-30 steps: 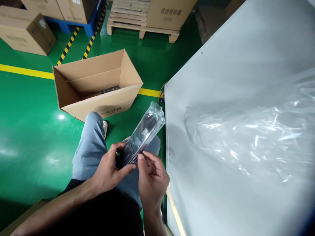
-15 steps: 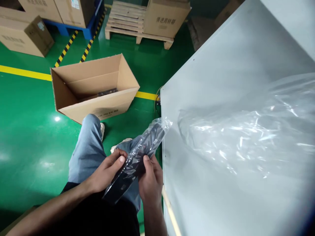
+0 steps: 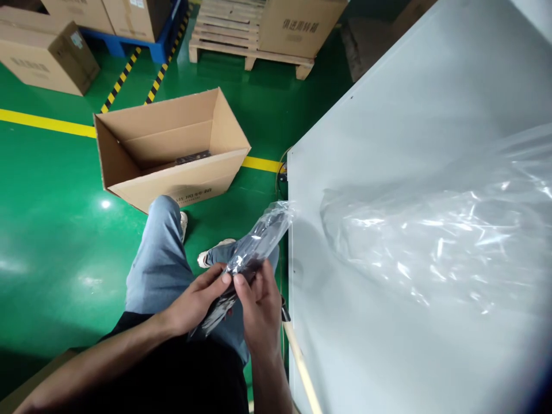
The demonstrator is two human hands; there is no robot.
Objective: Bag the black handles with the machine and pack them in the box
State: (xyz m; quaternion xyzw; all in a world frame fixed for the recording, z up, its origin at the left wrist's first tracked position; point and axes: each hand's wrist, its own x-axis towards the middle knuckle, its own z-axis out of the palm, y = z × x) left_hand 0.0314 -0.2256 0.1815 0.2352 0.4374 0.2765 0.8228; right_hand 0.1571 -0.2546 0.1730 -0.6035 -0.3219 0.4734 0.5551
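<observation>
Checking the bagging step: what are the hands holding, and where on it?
Both the left hand and the right hand pinch a clear bag with a dark item around its middle.

Glossy green floor (image 3: 52,230) with yellow line (image 3: 43,122), brown cardboard box (image 3: 172,172), clear bag (image 3: 254,244) over black item, blue jeans (image 3: 159,259)

A warehouse or factory floor: green painted floor (image 3: 52,230), yellow lane line (image 3: 43,122), wooden pallet (image 3: 224,34), stacked cartons (image 3: 47,57).
</observation>
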